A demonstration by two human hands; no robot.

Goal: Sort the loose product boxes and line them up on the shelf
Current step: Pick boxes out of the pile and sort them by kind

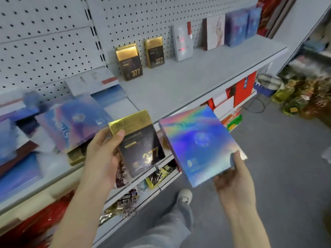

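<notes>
The left hand (102,154) grips the black-gold box (143,151), in front of its two upright twins (129,63) on the shelf (188,83), while the right hand (232,179) grips the holographic box (198,142).

"377": left shelf box (130,64) | right shelf box (155,52) | held box (141,149)

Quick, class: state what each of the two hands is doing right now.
Left hand: grips the black-and-gold 377 box, thumb on its gold top.
Right hand: holds the holographic blue box from beneath, thumb on its corner.
</notes>
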